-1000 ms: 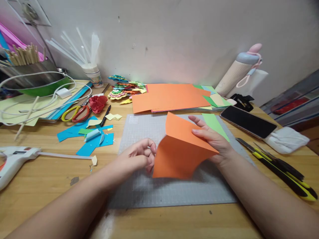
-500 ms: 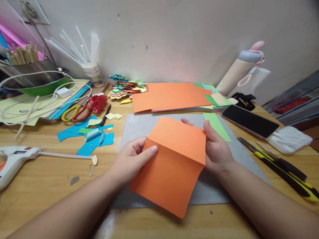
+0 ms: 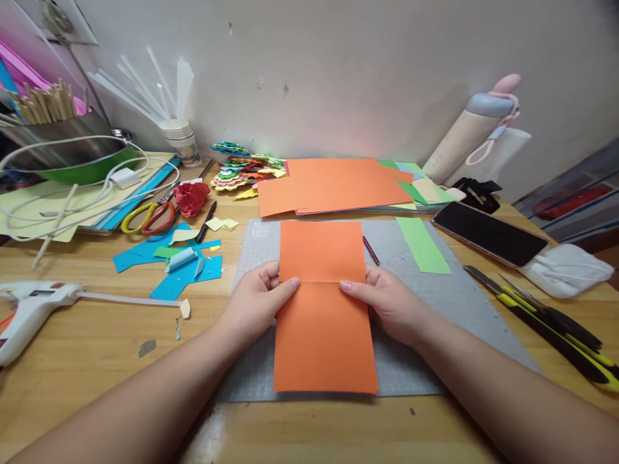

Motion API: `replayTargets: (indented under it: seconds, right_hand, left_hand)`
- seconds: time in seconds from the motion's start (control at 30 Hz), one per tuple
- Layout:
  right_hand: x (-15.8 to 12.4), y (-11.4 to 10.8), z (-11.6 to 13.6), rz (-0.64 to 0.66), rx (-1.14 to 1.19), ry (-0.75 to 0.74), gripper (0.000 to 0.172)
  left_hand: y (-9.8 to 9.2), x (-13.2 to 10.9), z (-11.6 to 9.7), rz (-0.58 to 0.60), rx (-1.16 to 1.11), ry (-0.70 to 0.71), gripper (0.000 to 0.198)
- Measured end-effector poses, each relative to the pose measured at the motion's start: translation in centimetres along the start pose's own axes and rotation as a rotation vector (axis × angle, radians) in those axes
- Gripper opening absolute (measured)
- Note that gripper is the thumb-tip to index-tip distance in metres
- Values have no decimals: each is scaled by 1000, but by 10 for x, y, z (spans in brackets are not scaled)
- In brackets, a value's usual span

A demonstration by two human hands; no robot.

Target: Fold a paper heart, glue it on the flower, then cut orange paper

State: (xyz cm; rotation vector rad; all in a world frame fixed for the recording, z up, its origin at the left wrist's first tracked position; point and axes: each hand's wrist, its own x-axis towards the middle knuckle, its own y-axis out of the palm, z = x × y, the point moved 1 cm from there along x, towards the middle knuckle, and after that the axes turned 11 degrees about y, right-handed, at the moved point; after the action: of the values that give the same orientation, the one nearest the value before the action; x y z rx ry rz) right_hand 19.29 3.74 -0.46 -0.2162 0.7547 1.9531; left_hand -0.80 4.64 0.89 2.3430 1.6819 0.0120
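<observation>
An orange sheet of paper (image 3: 324, 341) with a crease across it is held over the grey cutting mat (image 3: 416, 361). My left hand (image 3: 264, 293) grips its left edge at the crease, thumb on top and fingers behind. At the right edge my right hand (image 3: 387, 299) pinches the sheet in the same way. The paper lies opened out, its long side running toward me. Behind it on the mat a dark red pen (image 3: 371, 250) shows in part. A light green strip (image 3: 423, 245) rests at the mat's upper right.
Orange sheets (image 3: 338, 187) are stacked by the wall. Left are scissors (image 3: 147, 218), a red paper flower (image 3: 191, 198), blue scraps (image 3: 167, 283) and a glue gun (image 3: 39, 309). Right are a phone (image 3: 488, 233), a cutter (image 3: 536, 322) and a bottle (image 3: 467, 132).
The orange sheet has turned straight and opened flatter. My right hand has moved left and now pinches the edge with its thumb on top. The dark red pen has come into view.
</observation>
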Motion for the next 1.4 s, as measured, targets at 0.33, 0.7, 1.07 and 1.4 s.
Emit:
replayTargets:
  seconds: [0.33,0.7,1.07,1.4]
  right_hand:
    - [4,-5,3,-144,-39,26,5]
    - [-4,-9,6,-90,-70,9,23]
    - [-5,8,1,-37,-498,160,21]
    - [-4,18,-9,-71,-631,79,11]
  left_hand:
    - [-7,2,-1,-142,15,-36,12]
    - [-6,-1,-7,42,148,-34,38]
    - [7,-15,7,242,518,102,30]
    - [13,-12,5,310,730,44,17]
